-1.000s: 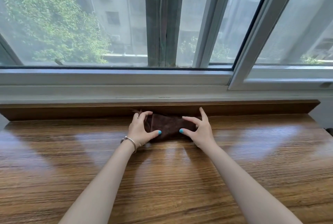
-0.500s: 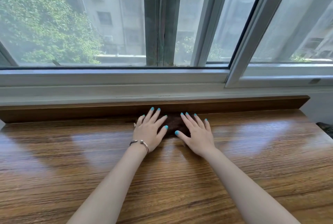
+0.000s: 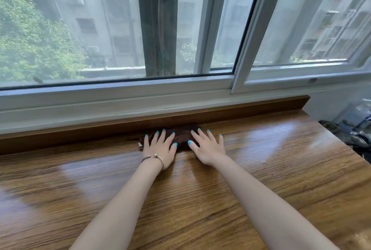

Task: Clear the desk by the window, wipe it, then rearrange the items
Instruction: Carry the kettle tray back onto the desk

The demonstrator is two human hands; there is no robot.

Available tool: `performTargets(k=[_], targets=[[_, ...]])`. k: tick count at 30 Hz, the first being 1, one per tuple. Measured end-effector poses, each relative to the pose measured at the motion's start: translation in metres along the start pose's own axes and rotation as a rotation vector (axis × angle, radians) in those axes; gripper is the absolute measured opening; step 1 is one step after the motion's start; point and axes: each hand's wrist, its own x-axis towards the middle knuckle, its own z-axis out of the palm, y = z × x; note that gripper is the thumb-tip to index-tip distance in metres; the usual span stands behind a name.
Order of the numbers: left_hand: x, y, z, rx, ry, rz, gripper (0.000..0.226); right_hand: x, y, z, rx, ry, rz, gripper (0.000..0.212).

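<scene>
A folded dark brown cloth (image 3: 183, 136) lies at the back of the glossy wooden desk (image 3: 261, 179), against the raised wooden back ledge (image 3: 80, 131). My left hand (image 3: 160, 147), with a silver bracelet at the wrist, presses flat on the cloth's left half with its fingers straight and spread. My right hand (image 3: 208, 147) presses flat on the right half the same way. Both hands cover most of the cloth; only its middle strip and its left corner show.
Behind the ledge runs a white window sill (image 3: 120, 107) under sliding windows. Off the desk's right edge, lower down, lies a heap of dark and clear items (image 3: 357, 129), blurred. The desk's right edge (image 3: 341, 149) slants toward me.
A second ago both hands held the cloth's ends with curled fingers. They have since flattened onto it, fingers straight. The view has turned a little right and the heap at the right has come into view.
</scene>
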Motion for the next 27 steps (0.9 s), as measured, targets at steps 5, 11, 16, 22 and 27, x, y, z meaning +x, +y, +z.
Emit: performTargets(k=[5,11,16,22,27], targets=[[0.003,0.038,-0.011,-0.053,0.138,0.366,0.047,-0.022,0.032,-0.003,0.292,-0.004,0.095,0.058],[0.003,0.117,-0.02,-0.133,-0.064,0.555,0.038,-0.067,0.102,-0.023,0.521,0.034,0.311,0.055],[-0.016,0.211,-0.015,-0.131,-0.101,0.703,0.027,-0.128,0.171,-0.037,0.58,0.165,0.458,0.042],[-0.049,0.354,-0.002,0.011,-0.227,0.842,0.028,-0.215,0.285,-0.064,0.562,0.266,0.616,0.032],[-0.105,0.504,0.012,0.158,-0.368,0.978,0.031,-0.295,0.392,-0.074,0.526,0.323,0.784,0.031]])
